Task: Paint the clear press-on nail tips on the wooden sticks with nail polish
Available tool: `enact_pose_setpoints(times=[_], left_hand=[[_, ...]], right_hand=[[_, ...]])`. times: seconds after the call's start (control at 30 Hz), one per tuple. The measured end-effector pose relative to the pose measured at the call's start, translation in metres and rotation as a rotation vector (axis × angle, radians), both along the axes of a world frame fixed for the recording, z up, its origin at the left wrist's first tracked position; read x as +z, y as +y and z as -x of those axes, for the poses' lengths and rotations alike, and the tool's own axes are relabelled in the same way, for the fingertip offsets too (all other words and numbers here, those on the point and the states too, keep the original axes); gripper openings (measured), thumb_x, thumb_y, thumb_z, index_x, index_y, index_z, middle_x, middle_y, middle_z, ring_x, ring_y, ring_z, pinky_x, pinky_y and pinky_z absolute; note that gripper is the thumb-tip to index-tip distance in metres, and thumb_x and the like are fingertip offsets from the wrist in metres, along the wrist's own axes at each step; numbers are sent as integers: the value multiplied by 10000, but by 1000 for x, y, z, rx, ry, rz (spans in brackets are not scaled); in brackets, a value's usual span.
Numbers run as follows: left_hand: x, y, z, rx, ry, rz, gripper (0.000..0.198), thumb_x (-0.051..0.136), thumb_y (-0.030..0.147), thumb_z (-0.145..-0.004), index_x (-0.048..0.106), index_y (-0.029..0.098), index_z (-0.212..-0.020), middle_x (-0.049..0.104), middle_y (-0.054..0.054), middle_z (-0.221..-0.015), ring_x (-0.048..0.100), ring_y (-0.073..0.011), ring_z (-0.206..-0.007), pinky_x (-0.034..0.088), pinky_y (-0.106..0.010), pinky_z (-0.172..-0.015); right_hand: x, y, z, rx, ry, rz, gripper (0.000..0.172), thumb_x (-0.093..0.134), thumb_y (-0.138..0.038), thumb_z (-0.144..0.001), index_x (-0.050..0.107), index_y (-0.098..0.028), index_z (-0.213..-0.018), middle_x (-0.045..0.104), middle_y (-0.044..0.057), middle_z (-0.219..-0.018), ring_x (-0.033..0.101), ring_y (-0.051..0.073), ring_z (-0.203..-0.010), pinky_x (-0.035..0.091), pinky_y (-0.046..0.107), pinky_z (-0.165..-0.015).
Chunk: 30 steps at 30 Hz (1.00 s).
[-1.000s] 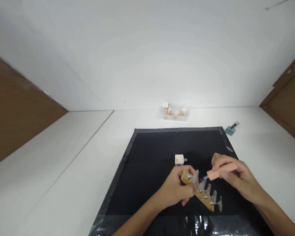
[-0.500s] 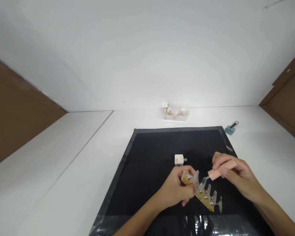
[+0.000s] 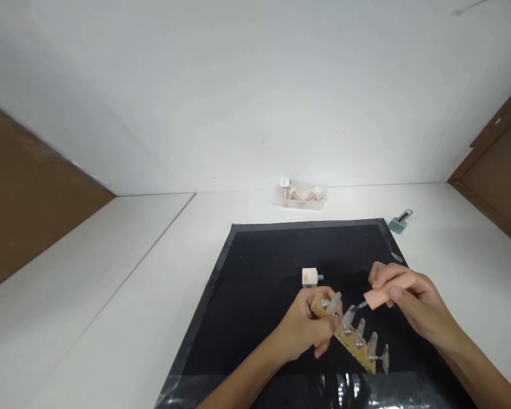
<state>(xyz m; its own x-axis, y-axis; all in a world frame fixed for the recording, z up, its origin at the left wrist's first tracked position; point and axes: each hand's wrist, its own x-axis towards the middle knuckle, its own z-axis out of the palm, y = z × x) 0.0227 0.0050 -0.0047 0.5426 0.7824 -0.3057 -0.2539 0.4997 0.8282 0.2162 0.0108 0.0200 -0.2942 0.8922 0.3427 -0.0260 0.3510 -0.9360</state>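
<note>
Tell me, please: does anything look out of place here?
Yes: the white bottle lies on its side, neck uncapped; one loose clear piece lies by the black mat's right edge, apart from those on the yellow strip. No spill shows.

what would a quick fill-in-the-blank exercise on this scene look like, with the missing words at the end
1. The ____ hand holds the brush.
2. The stand gripped by the left hand bears ____ nail tips.
3. The bottle lies on its ____, neck pointing rightward in the picture.
4. The mat is ____ in colour.

Missing words: right; five; side; black.
</note>
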Motion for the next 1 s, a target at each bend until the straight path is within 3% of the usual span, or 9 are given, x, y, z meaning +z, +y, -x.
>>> enact_pose_setpoints(times=[0.17,0.4,0.67,1.0], left_hand=[[3,-1,-2,12,-86,38,131,615,141,-538,493,162,-580,373,135,-347,234,11,-227,258,-125,-222],[5,-2,-4,12,-112,52,157,644,145,-538,494,160,-579,388,129,-352,241,11,-231,273,-122,-222],[5,-3,-4,-1,-112,74,124,598,124,-521,497,163,-580,379,136,-316,238,7,-217,281,-117,-221],[1,-3,-5,-4,-72,66,147,625,142,-535,492,165,-592,370,138,-317,249,3,-212,271,-123,-221]], right_hand=[[-4,-1,-1,98,19,44,179,557,-379,-886,691,-265,-853,575,13,-691,503,137,-579,418,256,-503],[4,-2,3,80,-10,62,176,567,-382,-880,687,-279,-803,577,6,-685,511,138,-620,422,253,-548],[1,-2,2,84,-18,88,157,569,-385,-879,684,-286,-841,577,-3,-690,515,127,-607,427,237,-534],[10,-1,6,72,-30,23,196,556,-390,-883,681,-249,-831,574,1,-596,525,151,-591,424,255,-512]])
